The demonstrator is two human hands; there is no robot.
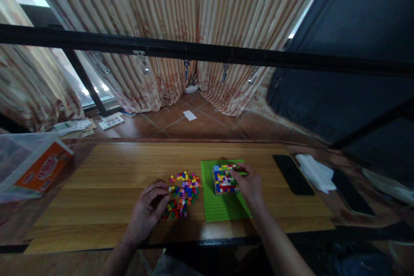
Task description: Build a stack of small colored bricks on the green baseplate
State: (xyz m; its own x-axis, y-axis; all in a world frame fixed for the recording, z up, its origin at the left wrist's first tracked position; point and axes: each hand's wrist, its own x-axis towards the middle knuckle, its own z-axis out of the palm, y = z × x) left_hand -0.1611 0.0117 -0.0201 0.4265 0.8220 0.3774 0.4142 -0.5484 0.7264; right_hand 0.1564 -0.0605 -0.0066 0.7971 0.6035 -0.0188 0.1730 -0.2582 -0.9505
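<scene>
- I am holding my hands apart above the wooden table (113,168).
- My left hand (147,207) is curling its fingers at the left edge of a pile of loose coloured bricks (186,189); I cannot tell whether its fingertips are pinching one.
- My right hand (251,185) is bending over the right side of a multicoloured brick block (222,182), thumb above its top; I cannot tell whether it is gripping a piece.
- The brick block is standing on the far half of a green baseplate (220,212), which is lying just right of the pile.
- A black slab (293,174) is lying near the table's right edge.
- An orange-labelled box (43,170) is standing at the table's left.
</scene>
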